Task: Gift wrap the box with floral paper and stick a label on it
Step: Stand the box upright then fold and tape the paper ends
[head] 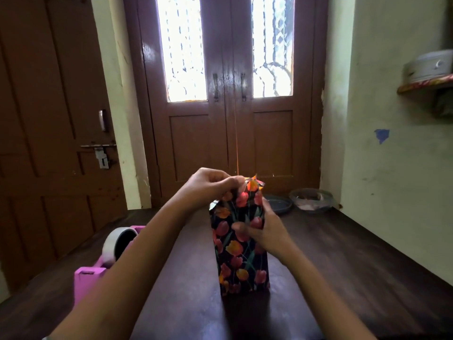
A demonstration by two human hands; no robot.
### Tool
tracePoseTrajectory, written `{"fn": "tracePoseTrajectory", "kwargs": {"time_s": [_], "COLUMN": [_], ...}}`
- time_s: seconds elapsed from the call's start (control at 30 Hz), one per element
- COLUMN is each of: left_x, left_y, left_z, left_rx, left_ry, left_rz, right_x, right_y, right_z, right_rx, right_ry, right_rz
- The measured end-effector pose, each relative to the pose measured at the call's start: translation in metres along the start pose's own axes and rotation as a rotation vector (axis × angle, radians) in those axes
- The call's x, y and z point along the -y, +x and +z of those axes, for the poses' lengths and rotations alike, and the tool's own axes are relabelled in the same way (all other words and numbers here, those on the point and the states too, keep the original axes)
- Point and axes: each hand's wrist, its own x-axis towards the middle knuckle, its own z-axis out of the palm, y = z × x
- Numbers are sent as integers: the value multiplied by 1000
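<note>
With left hand (211,186) pinches floral paper (252,186) atop upright box (242,263), with right hand (266,229) grips its side; risks tearing paper or tipping box by overpulling.

I see a home room: brown double doors (226,94), a bolted door (49,133), peeling walls (392,143), a shelf (426,85).

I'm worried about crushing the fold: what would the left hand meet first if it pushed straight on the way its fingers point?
The left hand points rightward and pinches the raised flap of black tulip-print paper atop the tall wrapped box. Going on, it would probably crush that flap first.
</note>
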Motion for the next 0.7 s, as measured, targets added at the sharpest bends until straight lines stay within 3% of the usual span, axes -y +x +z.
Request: {"fn": "tracePoseTrajectory", "kwargs": {"time_s": [0.23,0.3,0.47,0.53,0.6,0.67,0.7], "left_x": [-36,-41,-68,-77,-77,-67,-60], "left_y": [23,27,30,27,21,15,16], "left_z": [9,8,-24,-28,-10,14,22], "left_rx": [-27,-53,-418,-319,-82,53,23], "left_ry": [530,541,481,492,527,731,854], "left_rz": [-145,-149,64,104,-22,-140,-125], "right_x": [3,4,-1,-2,0,5,6], "right_y": [3,1,-9,-12,-13,-13,-13], "right_z": [28,29,24,23,24,28,29], "right_rx": [-119,-139,-224,-233,-236,-240,-240], "right_ry": [-91,-118,-90,-92,-101,-121,-132], "right_rz": [-87,-88,-50,-51,-56,-49,-42]}}
